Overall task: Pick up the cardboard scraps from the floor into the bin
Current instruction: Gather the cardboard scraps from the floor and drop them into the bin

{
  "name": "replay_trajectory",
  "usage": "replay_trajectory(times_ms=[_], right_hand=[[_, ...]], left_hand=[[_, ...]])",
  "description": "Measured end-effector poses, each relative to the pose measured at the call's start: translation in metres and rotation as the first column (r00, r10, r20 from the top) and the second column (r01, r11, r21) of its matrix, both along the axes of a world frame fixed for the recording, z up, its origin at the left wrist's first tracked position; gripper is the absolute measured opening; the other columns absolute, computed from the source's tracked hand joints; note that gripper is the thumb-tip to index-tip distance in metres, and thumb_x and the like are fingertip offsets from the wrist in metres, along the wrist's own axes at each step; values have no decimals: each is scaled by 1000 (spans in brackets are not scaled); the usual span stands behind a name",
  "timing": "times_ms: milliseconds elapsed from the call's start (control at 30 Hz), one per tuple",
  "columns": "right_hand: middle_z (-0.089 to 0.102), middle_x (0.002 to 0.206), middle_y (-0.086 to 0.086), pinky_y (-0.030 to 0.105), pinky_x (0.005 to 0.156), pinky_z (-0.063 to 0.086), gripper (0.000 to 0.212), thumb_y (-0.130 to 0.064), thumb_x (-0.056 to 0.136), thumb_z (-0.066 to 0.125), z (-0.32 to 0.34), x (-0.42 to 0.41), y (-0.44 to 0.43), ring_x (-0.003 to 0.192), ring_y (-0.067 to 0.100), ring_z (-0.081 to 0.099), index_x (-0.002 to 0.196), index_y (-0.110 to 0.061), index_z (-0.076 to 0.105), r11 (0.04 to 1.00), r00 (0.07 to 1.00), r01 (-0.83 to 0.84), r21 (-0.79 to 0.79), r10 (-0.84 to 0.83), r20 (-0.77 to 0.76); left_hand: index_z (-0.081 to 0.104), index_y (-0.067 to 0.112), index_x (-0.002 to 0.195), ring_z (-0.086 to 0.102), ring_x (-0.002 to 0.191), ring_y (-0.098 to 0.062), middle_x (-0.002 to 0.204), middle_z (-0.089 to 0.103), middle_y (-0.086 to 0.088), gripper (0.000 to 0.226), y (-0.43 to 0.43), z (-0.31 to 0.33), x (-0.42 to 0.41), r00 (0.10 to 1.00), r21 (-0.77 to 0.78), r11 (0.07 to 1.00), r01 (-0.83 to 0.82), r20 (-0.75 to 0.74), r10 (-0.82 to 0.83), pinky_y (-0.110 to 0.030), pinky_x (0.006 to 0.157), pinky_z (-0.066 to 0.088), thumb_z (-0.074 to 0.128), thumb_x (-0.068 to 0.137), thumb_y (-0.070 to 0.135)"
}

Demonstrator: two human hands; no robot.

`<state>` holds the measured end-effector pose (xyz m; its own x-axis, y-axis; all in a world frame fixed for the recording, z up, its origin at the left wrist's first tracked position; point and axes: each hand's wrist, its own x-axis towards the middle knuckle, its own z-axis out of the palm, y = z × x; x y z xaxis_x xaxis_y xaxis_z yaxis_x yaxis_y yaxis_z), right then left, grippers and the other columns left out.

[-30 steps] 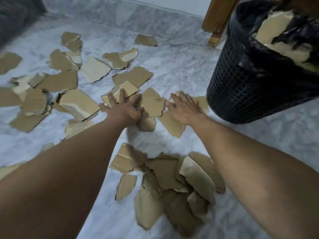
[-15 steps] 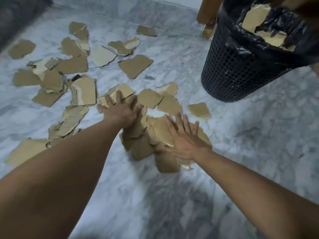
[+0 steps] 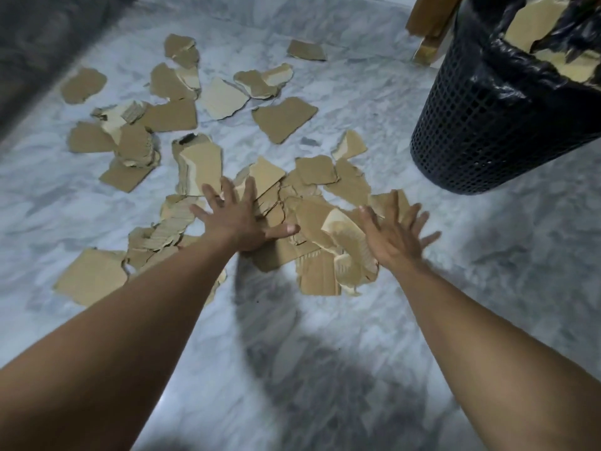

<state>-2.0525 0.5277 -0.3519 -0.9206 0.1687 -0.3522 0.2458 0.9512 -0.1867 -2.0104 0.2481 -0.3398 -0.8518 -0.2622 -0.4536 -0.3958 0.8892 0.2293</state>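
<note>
Off at ten o'clock from the heap, loose scraps (image 3: 169,115) lie strewn over the floor (image 3: 325,336), none of them gathered yet. One big piece at eight o'clock is partly covered by the left forearm.

The left hand (image 3: 240,222) lies flat with its fingers spread, pressing on the heap's (image 3: 312,222) left side and gripping nothing. A second ago both hands were reaching out over separate scraps farther off. Since then they have raked those pieces in, and what were two patches are now one mound between the palms. That looks like the gathering step nearly done, with a two-handed scoop and lift likely next.

The right hand (image 3: 395,239) is open too, fingers fanned at the mound's three o'clock edge. Whether it rests on the cardboard or hangs just off it, I can't tell — the fingers are smeared with motion.

The bin (image 3: 487,125) stands at two o'clock, near the heap and apart from it, with cardboard already showing inside the black liner (image 3: 520,70). Its far rim runs out of view, so how full it is stays unknown.

Beside it a wooden leg (image 3: 426,30) is cut off at the top. The dark shape (image 3: 39,43) far left is too blurred to name.
</note>
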Motion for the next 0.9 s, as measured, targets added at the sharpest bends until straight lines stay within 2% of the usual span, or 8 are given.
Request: replay_trajectory(times_ms=[133,267,333,467,600,700,767,900], right_hand=[[-8,170,11,63,118,-15,87,-78,93,10,0,12,-60,155,28,-14,162,-29,-5,953,980,-194,-232,177,-89],[-14,169,12,61,117,-19,100,-90,84,22,-1,18,-76,154,29,-21,162,-32,-3,948,972,-234,-214,229,-45],[-8,170,11,63,118,-14,106,-91,80,32,-3,19,-75,155,29,-16,162,-31,2,952,972,-233,-197,220,-85],[21,166,8,55,122,8,108,-83,78,55,-1,23,-87,154,29,11,160,-24,17,949,956,-226,-220,173,-238],[31,159,11,45,117,22,107,-62,75,78,7,29,-119,146,33,26,159,-24,21,889,961,-203,-410,102,-255],[28,155,15,44,115,35,111,-47,71,89,12,24,-137,141,35,36,157,-22,24,827,987,-71,-557,-23,-161],[25,155,15,37,111,42,111,-40,70,91,18,19,-140,139,34,41,157,-20,26,751,994,45,-658,-101,-47],[46,150,4,32,98,45,84,-33,81,85,34,20,-131,128,23,51,152,-17,41,578,982,185,-795,-80,170]], left_hand=[[-11,35,160,-11,153,-46,169,-10,-9,127,21,-7,3,996,-37,998,49,-70,-51,-68,119,3,54,66,92],[23,32,159,30,144,-42,157,35,-8,110,-1,15,-7,971,205,977,-50,-221,96,-58,114,31,54,62,74],[29,33,155,30,143,-43,159,33,-10,98,-25,19,-6,900,173,955,-239,-329,285,-59,114,29,52,72,80],[42,29,142,30,137,-45,150,34,-17,93,-38,12,5,931,-51,933,-357,-102,351,-63,108,30,43,75,92],[40,23,145,40,130,-45,144,32,-16,72,-28,15,6,931,197,928,-317,-122,345,-52,107,39,52,91,69],[28,15,150,59,115,-39,142,42,-17,70,-28,24,11,885,494,794,-353,-97,454,-46,101,50,60,97,48],[25,16,141,69,90,-28,122,64,-16,67,-24,30,16,837,735,579,-353,-29,547,-42,79,60,70,95,34],[29,20,133,60,58,-23,91,64,-16,65,-13,34,24,809,875,355,-331,69,584,-33,48,53,76,89,8]])
